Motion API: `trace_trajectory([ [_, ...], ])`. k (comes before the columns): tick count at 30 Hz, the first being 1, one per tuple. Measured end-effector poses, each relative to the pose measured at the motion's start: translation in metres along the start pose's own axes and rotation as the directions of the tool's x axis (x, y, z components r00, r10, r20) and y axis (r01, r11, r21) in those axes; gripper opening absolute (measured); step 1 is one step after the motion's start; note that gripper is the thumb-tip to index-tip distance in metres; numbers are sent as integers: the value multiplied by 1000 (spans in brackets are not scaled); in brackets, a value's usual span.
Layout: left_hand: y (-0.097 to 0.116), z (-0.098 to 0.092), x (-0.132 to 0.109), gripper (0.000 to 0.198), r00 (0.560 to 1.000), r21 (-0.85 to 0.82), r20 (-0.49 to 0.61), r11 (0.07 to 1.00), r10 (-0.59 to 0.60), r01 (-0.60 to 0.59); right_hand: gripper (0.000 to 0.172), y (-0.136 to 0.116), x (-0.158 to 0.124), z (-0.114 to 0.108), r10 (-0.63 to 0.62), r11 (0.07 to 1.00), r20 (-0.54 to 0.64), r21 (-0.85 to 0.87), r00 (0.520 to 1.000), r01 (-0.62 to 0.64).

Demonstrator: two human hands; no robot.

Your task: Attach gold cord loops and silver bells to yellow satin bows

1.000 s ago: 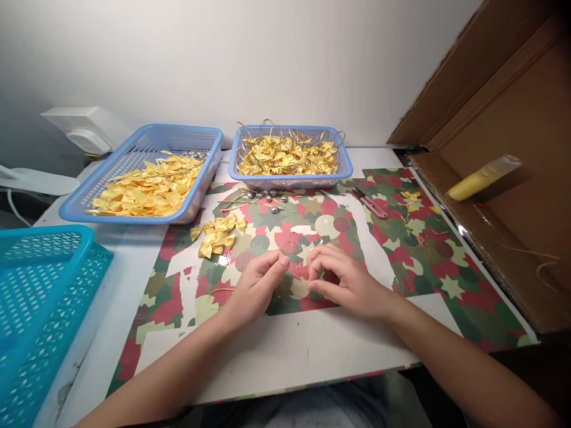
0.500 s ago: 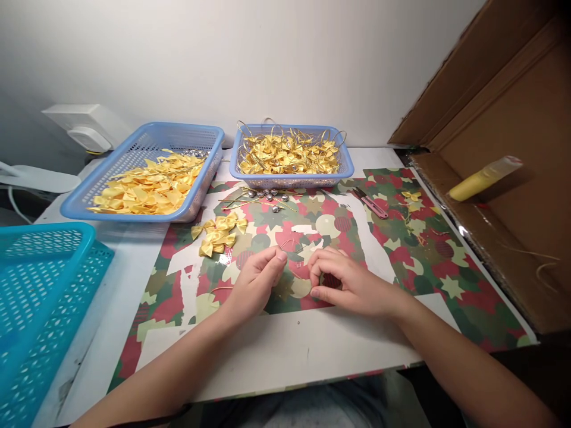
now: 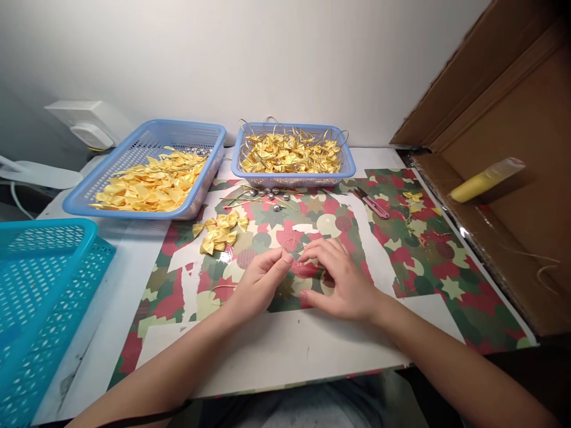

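My left hand point(image 3: 263, 282) is closed in a pinch at the middle of the patterned sheet point(image 3: 446, 261). A thin cord point(image 3: 225, 286) shows to its left, and a fine loop shows beyond its fingertips; what it pinches is too small to make out. Close by on the right, my right hand point(image 3: 341, 282) has its thumb and fingers apart, with nothing visible between them. Several yellow bows point(image 3: 219, 232) lie beyond my left hand. Farther back are silver bells point(image 3: 277, 208) and gold ties point(image 3: 250, 199).
A blue basket point(image 3: 190, 205) of yellow bows stands back left, another blue basket point(image 3: 294, 180) of bows with gold loops back centre. Pink-handled snips point(image 3: 377, 207) lie right of centre. A teal basket point(image 3: 84, 255) is at left, a cardboard box point(image 3: 504, 267) at right.
My right hand has opened, its thumb and fingers spreading apart. My left hand has shifted slightly right, still pinching. The whole view has moved a little.
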State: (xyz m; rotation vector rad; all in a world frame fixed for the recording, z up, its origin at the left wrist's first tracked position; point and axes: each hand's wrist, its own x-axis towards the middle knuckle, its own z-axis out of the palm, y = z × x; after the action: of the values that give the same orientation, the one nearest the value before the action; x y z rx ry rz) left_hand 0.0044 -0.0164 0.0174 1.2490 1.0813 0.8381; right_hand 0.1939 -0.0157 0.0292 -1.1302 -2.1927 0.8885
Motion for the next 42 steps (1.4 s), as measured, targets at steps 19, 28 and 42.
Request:
trace_trajectory([
  [19,10,-11,0,36,991,435,-59,896,121,-84,16,2,1,6,-106,987,-366,75,924,143],
  [28,14,-16,0,33,984,597,-47,795,173,-111,13,7,2,-5,-327,932,-410,-289,852,218],
  [42,35,-17,-2,40,959,242,206,940,193,-240,18,12,3,-40,-330,913,-199,-317,923,258],
])
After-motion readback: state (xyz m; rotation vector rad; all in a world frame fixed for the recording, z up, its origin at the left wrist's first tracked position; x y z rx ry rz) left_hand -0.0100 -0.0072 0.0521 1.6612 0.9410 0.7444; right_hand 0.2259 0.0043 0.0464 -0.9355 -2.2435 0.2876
